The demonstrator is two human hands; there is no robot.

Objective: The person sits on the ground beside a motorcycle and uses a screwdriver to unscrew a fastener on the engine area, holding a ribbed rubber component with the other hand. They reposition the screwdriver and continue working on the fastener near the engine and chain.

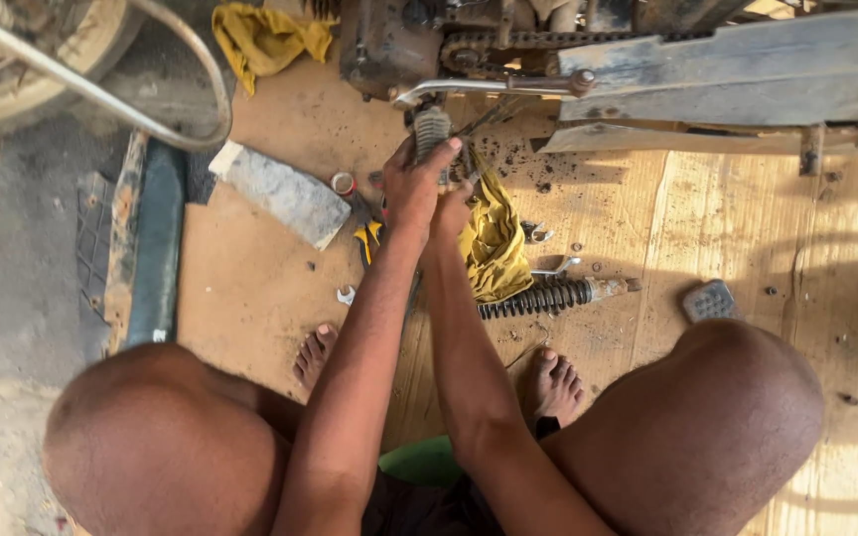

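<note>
**Both hands on the coiled part under the machine**

The left hand (411, 184) wraps its fingers tight round a grey ribbed coil spring unit (432, 129) standing upright at twelve o'clock, just under the bent chrome lever (489, 87) of the greasy engine block (389, 45). The right hand (452, 208) presses in beside it, lower down; its fingers are hidden, so I cannot tell their grip, though it seems to steady the base. A crumpled yellow rag (494, 243) lies at two o'clock, touching the right wrist. A second black coil shock absorber (553, 295) rests flat on the brown cardboard sheet (727, 228) at three o'clock, with small spanners (548, 266) near it.
</note>
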